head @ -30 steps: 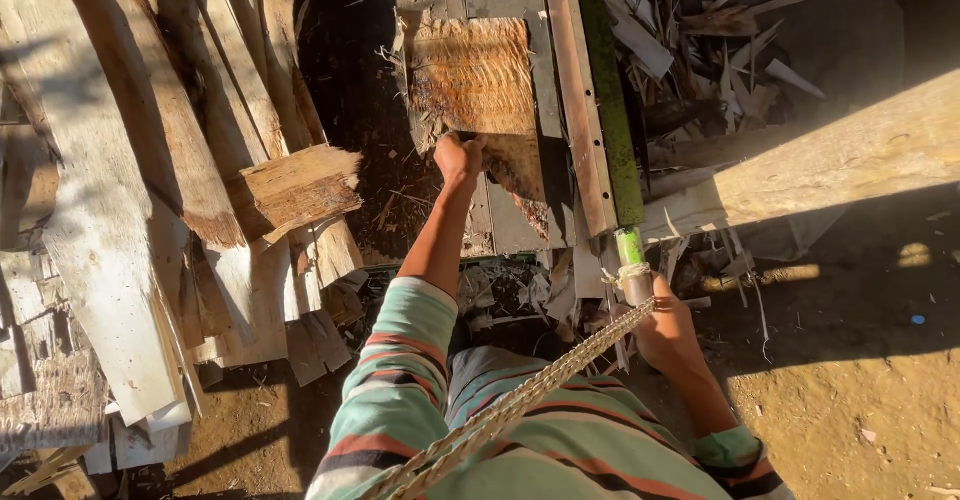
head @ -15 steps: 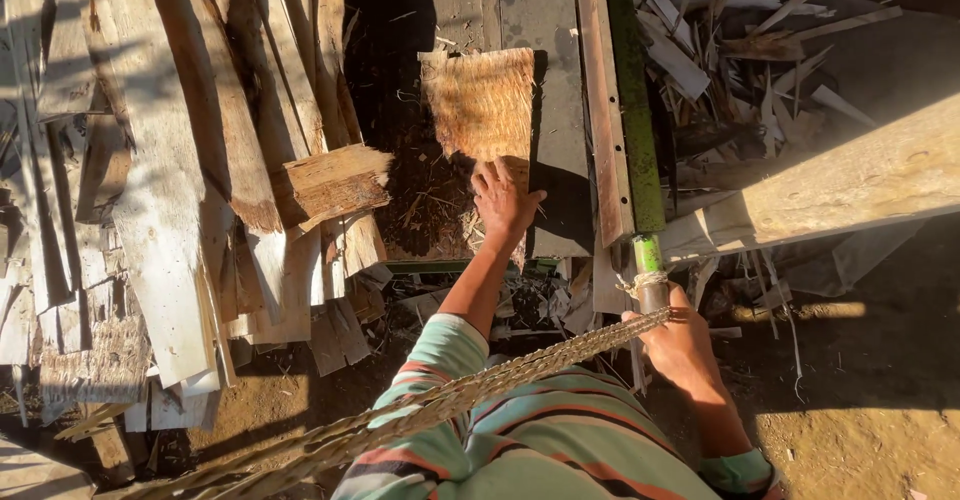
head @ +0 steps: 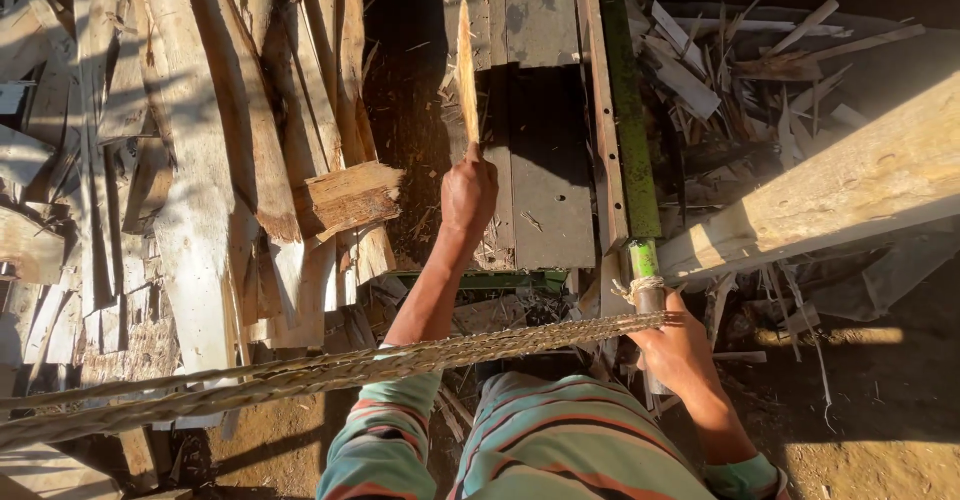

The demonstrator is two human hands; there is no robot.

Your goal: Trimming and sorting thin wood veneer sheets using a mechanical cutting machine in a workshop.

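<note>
**Figure: A wood slab stood on edge at a splitting bench, viewed from above the worker**

The left hand [head: 468,192] is closed on the near end of a thin wood slab [head: 465,70]. The slab stands on its edge on the grey metal bench plate [head: 545,190], so only its narrow, sunlit rim faces the camera. Its long axis runs straight away from the worker, from the grip toward the far end of the plate, and the whole piece lies beyond the fingers, not beside them. The left arm is stretched forward, so this hand is much the nearer of the two to the slab.

The right hand [head: 672,348] is well apart from the slab, low and close to the body. It is wrapped around the pale near end of a long green lever [head: 628,130], just below a binding of twisted cord [head: 640,286]. The lever runs parallel to the slab along the right edge of the plate. A thick braided rope [head: 330,372] leads from that binding leftward across the worker's striped sleeves and out of view.

A pile of split planks [head: 190,160] fills the left side, with a short squared block [head: 348,196] at its inner edge, near the left wrist. Offcuts and splinters [head: 740,70] lie at the upper right, beside a heavy pale timber beam [head: 840,190].
</note>
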